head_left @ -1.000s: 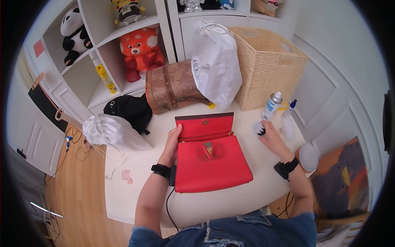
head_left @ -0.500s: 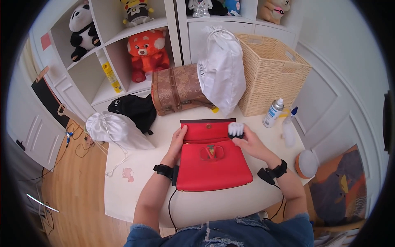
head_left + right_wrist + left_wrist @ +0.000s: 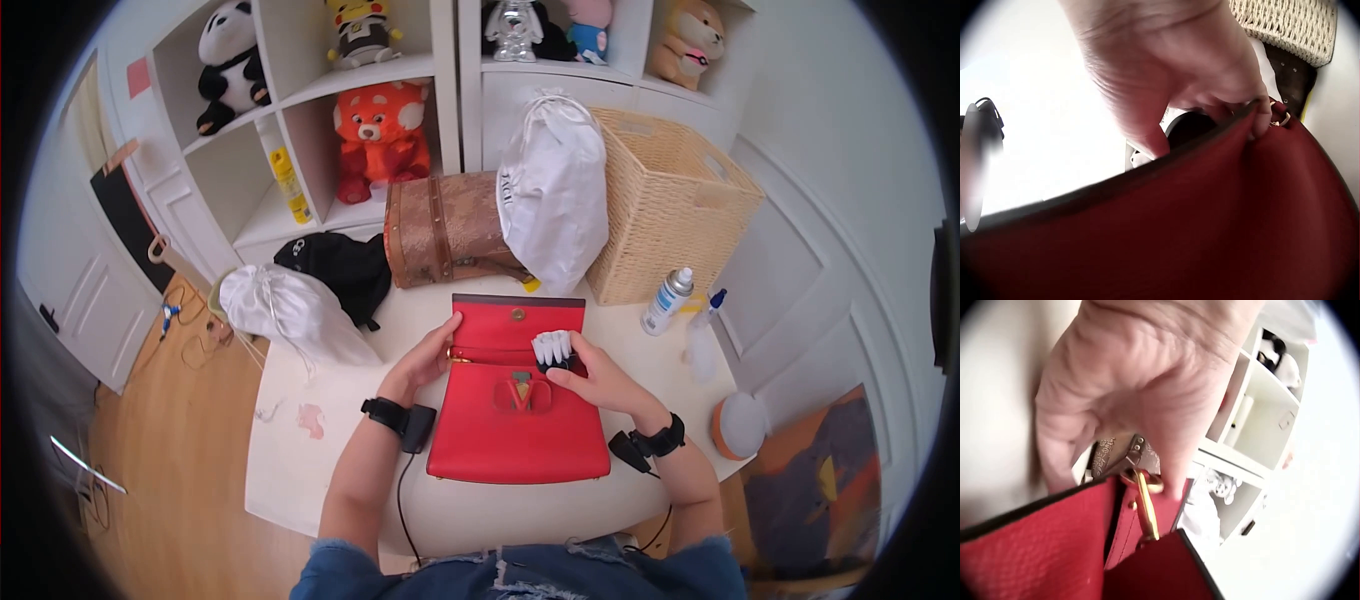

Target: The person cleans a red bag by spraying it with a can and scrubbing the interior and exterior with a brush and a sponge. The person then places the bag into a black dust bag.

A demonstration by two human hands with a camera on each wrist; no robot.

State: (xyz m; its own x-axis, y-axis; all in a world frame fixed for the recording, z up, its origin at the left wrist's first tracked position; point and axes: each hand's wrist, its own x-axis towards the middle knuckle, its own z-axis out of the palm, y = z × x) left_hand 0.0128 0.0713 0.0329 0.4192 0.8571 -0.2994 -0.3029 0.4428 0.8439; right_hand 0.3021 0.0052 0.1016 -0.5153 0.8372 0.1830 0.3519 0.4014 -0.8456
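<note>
A red handbag (image 3: 520, 440) lies on the white table with its flap (image 3: 490, 318) folded back, showing a round snap and a V emblem. My left hand (image 3: 428, 358) grips the bag's upper left side, thumb at the flap's edge, beside a gold ring (image 3: 1147, 487) in the left wrist view. My right hand (image 3: 608, 380) holds a small brush (image 3: 552, 350) with white bristles and a black back over the bag's opening. In the right wrist view the bag's red side hides most of the brush.
Behind the bag stand a brown trunk-shaped case (image 3: 440, 230), a white drawstring bag (image 3: 555, 200) and a wicker basket (image 3: 660, 210). A spray can (image 3: 667, 302) and a clear spray bottle (image 3: 703, 345) stand right. Black (image 3: 345, 275) and white (image 3: 295, 315) pouches lie left.
My right hand has brought the brush leftward from the table's right side to over the bag's opening, bristles now upward. My left hand stays at the bag's upper left side.
</note>
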